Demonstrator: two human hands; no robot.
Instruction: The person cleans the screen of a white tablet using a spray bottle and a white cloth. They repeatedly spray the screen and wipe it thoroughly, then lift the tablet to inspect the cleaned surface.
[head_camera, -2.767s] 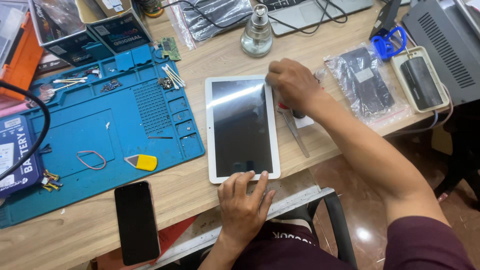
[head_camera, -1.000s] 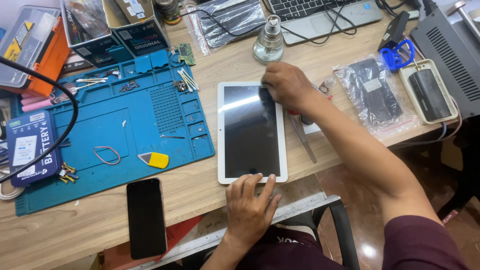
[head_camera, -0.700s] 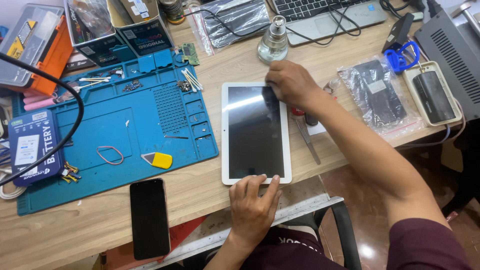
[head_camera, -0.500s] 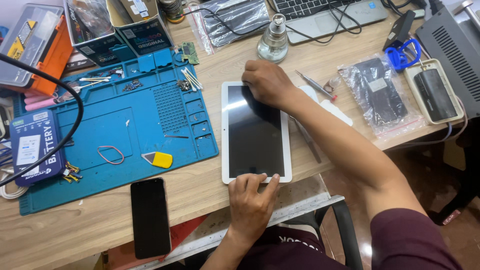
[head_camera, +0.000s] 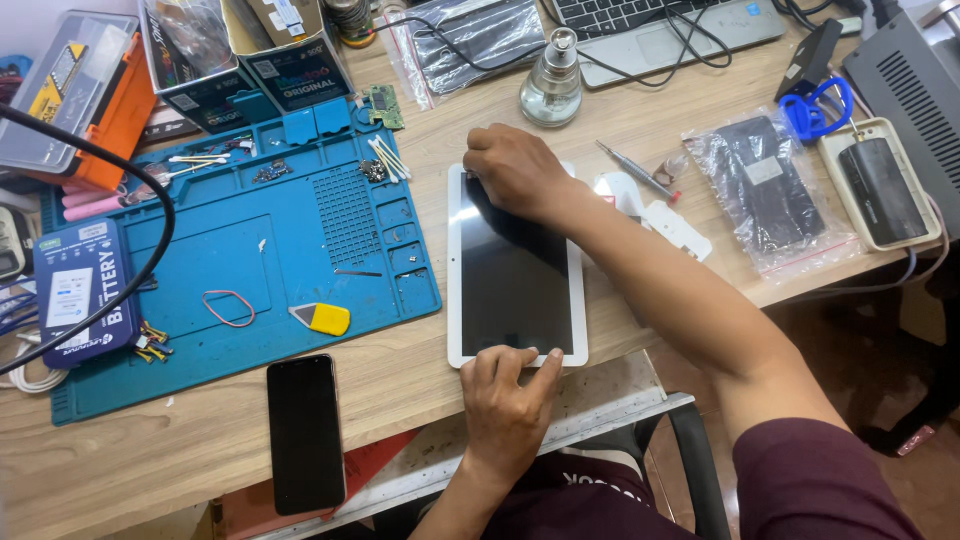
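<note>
- Tablet (head_camera: 515, 275), white-bordered with a dark glossy screen, is shown flat on the wooden tabletop (head_camera: 180, 450), just right of the blue work mat (head_camera: 240, 250) and near the front edge.
- Right hand (head_camera: 515, 170) has been shifted since the earlier frames from the tablet's upper right edge onto its top left corner; the fingers are curled and pressed together on the glass there. Whether anything is pinched beneath them cannot be told.
- Left hand (head_camera: 505, 395) is kept where it was, on the bottom bezel, fingers slightly spread and pressed flat, so the slab is judged to be steadied while the work at the top edge is carried across it.
- Uncovered by that shift, a slim metal screwdriver (head_camera: 635, 170) and white plastic pieces (head_camera: 660, 210) now lie clear on the tabletop beside the right forearm.
- Mat is seen as soft, matte and moulded into shallow compartments; on it lie a yellow wedge-shaped pick (head_camera: 325, 318), a pink elastic loop (head_camera: 228, 308) and cotton swabs (head_camera: 388, 157).
- Black smartphone (head_camera: 305, 435) lies face up, well apart, below the mat.
- Clear glass bottle (head_camera: 551, 85), rounded, stands behind the tablet; crinkled transparent bags (head_camera: 770, 190) with dark parts lie to the right.
</note>
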